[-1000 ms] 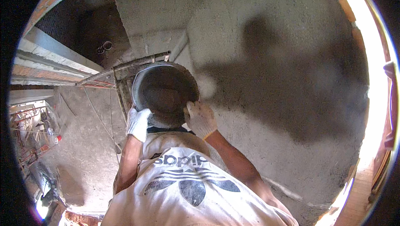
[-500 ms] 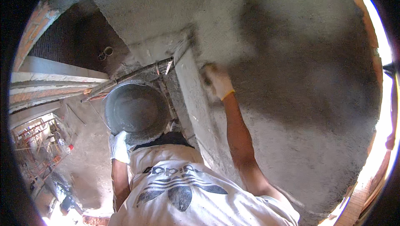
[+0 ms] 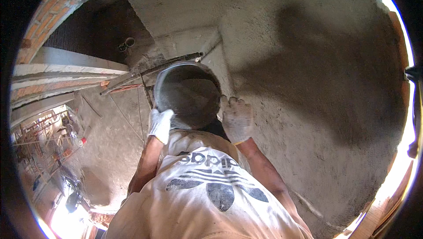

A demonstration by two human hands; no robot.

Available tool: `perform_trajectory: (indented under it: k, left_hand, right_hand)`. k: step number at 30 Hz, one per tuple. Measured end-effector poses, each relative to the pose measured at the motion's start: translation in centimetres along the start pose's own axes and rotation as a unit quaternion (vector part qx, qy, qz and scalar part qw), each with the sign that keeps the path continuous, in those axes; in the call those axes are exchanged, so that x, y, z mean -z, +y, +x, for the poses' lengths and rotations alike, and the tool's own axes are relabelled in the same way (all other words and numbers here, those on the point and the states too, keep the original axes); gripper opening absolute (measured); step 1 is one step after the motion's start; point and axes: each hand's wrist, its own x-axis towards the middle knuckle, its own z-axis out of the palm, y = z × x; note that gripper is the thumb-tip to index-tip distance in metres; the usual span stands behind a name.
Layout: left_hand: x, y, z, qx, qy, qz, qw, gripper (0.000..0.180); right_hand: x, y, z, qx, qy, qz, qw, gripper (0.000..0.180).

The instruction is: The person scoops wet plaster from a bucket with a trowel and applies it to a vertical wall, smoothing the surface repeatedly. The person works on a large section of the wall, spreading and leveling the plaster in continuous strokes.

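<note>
A round black tub (image 3: 187, 93) is in front of my waist. Inside it is a dark grey surface, too dim to tell what it is. My left hand (image 3: 161, 123), in a white knit glove, is closed on the tub's near left rim, with the thumb over the edge. At the right rim is my right hand (image 3: 238, 119), in a dirtier, ribbed glove with a yellow cuff. Its fingers are bent against the tub's edge, and the fingertips are partly hidden. To the right is a rough grey plastered wall (image 3: 282, 146) under a large shadow.
A dark pole (image 3: 145, 74) runs slantwise behind the tub. At left are pale ledges (image 3: 75, 69), exposed brickwork (image 3: 46, 23) and a dark recess with a round pipe end (image 3: 129, 42). Cluttered rods and gear (image 3: 48, 137) are at the lower left.
My right hand has come down from the wall to the tub's right side. The tub and my left hand have shifted right in view. The view has turned slightly.
</note>
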Motion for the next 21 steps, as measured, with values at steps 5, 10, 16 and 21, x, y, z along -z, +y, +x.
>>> perform_trajectory:
  k: [5, 10, 16, 21]
  left_hand:
    - [-1.5, 2.8, -0.7, 0.022, -0.044, 0.040, 0.998, 0.029]
    - [-1.6, 1.9, -1.0, -0.022, -0.030, -0.119, 0.992, 0.022]
    - [2.5, -1.8, 1.5, 0.033, 0.010, -0.172, 0.984, 0.044]
    - [5.8, -4.1, 1.8, 0.057, 0.044, -0.132, 0.989, 0.052]
  right_hand:
    - [-2.8, -1.1, 0.0, -0.028, -0.091, 0.073, 0.993, 0.030]
    - [1.4, -0.3, 0.7, -0.047, -0.082, 0.194, 0.976, 0.028]
    - [3.6, 5.6, 5.1, -0.079, -0.216, 0.440, 0.868, 0.040]
    - [1.7, 12.5, 5.6, -0.355, 0.079, 0.377, 0.852, 0.043]
